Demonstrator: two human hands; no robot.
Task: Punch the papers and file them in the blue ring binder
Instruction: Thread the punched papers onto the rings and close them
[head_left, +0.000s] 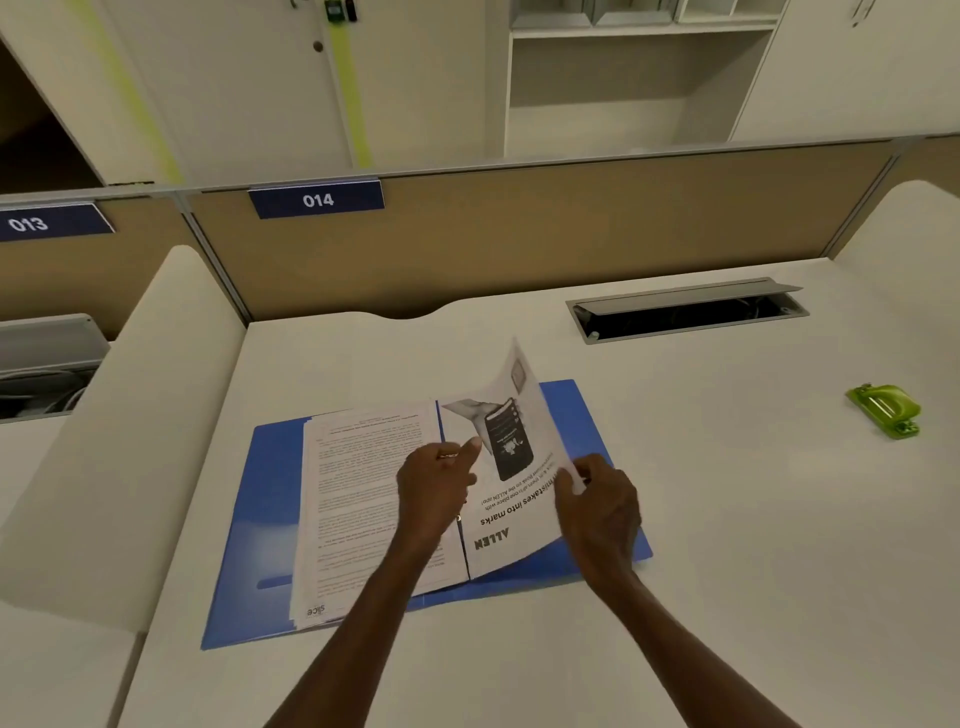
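On the left of the desk (727, 519), the blue binder (270, 467) lies open flat with a stack of filed papers (353, 493) on its left half, so the rings at the spine stay reachable. Your left hand (434, 488) rests there, fingers loosely curled and forefinger out, probably steadying the spine. Your right hand (597, 504) pinches the outer edge of a printed sheet (519, 467), lifting it, seemingly to seat it on the rings; the green punch (885, 410) sits well apart, far right.

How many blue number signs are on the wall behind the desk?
2. The dark blue rectangular sign reading 014 sits on the tan partition straight ahead, and the dark blue sign reading 013 is further left, cut off by the picture's edge. More may lie outside the view.
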